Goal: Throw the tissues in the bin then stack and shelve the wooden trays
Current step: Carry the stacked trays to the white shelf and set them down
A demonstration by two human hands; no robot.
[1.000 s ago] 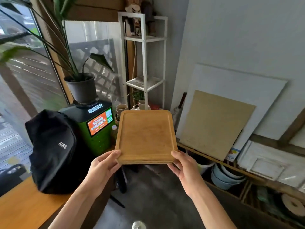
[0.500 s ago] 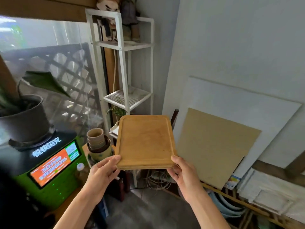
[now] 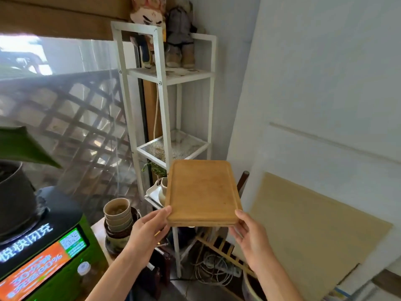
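A stack of wooden trays (image 3: 202, 192) is held flat in mid-air, edges aligned, just in front of the white metal shelf unit (image 3: 161, 98). My left hand (image 3: 149, 230) grips the near left corner. My right hand (image 3: 249, 232) grips the near right corner. The stack's far edge sits slightly below the shelf unit's mesh middle shelf (image 3: 173, 146), which is bare. No tissues or bin are in view.
Two dolls (image 3: 165, 33) stand on the upper shelf. A lower shelf holds white crockery (image 3: 157, 192) and a small plant. Stacked cups (image 3: 118, 216), a green kiosk (image 3: 43, 261) with a plant pot (image 3: 15, 194) lie left. Boards (image 3: 303, 229) lean on the right wall; cables (image 3: 212, 270) lie on the floor.
I have moved closer to the shelf unit, carrying the trays forward; the shelf looms larger and the black bag has left the view. Both hands keep the same grip.
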